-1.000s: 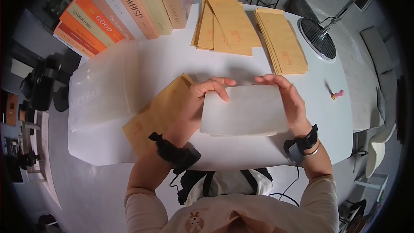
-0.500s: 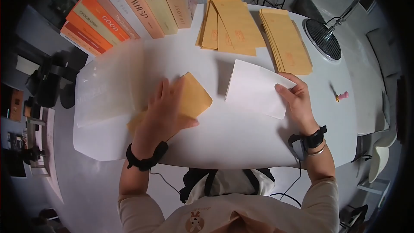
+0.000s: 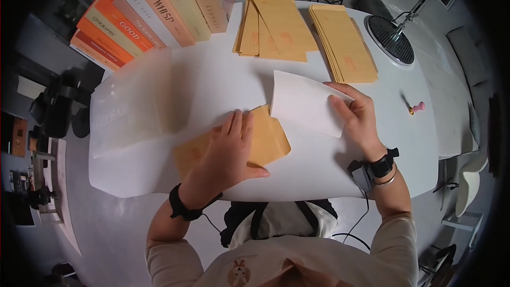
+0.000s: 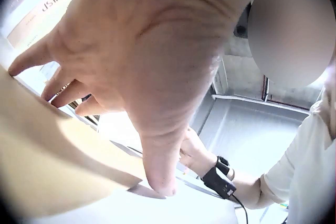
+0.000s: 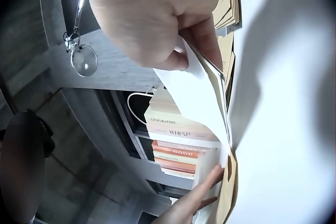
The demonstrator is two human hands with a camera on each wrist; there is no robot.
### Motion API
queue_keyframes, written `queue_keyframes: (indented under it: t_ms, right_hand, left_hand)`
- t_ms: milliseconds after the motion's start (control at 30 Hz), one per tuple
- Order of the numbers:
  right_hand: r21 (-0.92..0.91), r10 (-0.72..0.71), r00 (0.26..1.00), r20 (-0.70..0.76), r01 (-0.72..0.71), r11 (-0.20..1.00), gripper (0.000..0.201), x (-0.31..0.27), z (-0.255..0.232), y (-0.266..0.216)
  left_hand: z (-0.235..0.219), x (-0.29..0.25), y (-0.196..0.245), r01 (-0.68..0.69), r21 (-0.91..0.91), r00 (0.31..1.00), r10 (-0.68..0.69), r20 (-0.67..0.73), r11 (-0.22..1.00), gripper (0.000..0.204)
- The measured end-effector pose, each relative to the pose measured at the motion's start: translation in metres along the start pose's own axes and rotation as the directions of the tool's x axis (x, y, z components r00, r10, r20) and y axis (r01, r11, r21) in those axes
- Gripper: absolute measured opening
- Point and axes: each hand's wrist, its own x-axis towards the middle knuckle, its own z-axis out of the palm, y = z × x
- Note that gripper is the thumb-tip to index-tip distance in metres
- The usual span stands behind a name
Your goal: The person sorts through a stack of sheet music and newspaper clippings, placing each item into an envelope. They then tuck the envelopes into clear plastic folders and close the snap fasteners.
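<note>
My right hand (image 3: 362, 122) pinches a folded white sheet of paper (image 3: 305, 103) by its right end, thumb on top and fingers beneath. The sheet is tilted above the white table, its far left corner close to the flap end of a brown envelope (image 3: 270, 141). My left hand (image 3: 228, 149) lies over that envelope with fingers straight, its thumb out past the near edge. In the left wrist view the fingertips (image 4: 52, 100) rest at the envelope's surface. The right wrist view shows layers in the paper (image 5: 202, 90) and its lower tip at the envelope's mouth (image 5: 231, 163).
A translucent plastic sleeve (image 3: 127, 111) lies at the left, before a row of books (image 3: 159, 10). Two stacks of brown envelopes, one fanned (image 3: 281, 32) and one neat (image 3: 345, 42), lie at the back. A lamp base (image 3: 390, 40) and a pink-handled stamp (image 3: 417, 108) are at the right.
My left hand let go of the paper, moved left onto the envelope and slid it rightward toward the paper. My right hand kept the paper and tilted it.
</note>
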Motion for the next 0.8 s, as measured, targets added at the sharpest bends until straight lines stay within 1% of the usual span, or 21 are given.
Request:
queue_keyframes:
  t_ms: [100, 200, 300, 400, 500, 600, 800]
  right_hand:
    - [-0.018, -0.009, 1.0, -0.004, 0.009, 1.0, 0.024, 0.0, -0.002, 0.002]
    - [-0.047, 0.068, 0.994, 0.081, -0.065, 0.997, 0.023, 0.001, -0.006, -0.002]
    - [-0.003, 0.188, 0.95, 0.248, -0.194, 0.981, 0.023, 0.0, -0.008, 0.002]
    - [0.182, 0.272, 0.907, 0.32, -0.341, 0.922, 0.025, 0.0, -0.006, 0.002]
    - [0.351, 0.319, 0.884, 0.342, -0.435, 0.829, 0.026, 0.001, -0.006, 0.0]
    - [0.348, 0.297, 0.905, 0.304, -0.396, 0.849, 0.027, 0.001, -0.003, 0.005]
    - [0.184, 0.294, 0.928, 0.227, -0.338, 0.923, 0.026, 0.002, -0.009, 0.004]
  left_hand:
    - [0.003, -0.003, -0.001, -0.021, -0.024, 0.999, 0.02, -0.031, 1.0, 0.103]
    - [0.009, -0.004, -0.003, -0.026, -0.043, 0.998, 0.023, -0.066, 0.999, 0.104]
    - [0.011, -0.004, -0.002, -0.037, -0.013, 0.996, 0.035, -0.085, 0.999, 0.108]
    - [0.003, -0.009, 0.002, -0.021, 0.016, 1.0, 0.021, 0.01, 1.0, 0.112]
    - [0.001, -0.01, 0.0, -0.033, 0.034, 0.998, 0.031, 0.058, 0.999, 0.117]
    - [-0.002, -0.011, 0.002, -0.05, 0.027, 0.995, 0.048, 0.086, 0.998, 0.119]
    - [-0.008, -0.019, 0.007, -0.091, -0.01, 0.988, 0.092, 0.123, 0.996, 0.119]
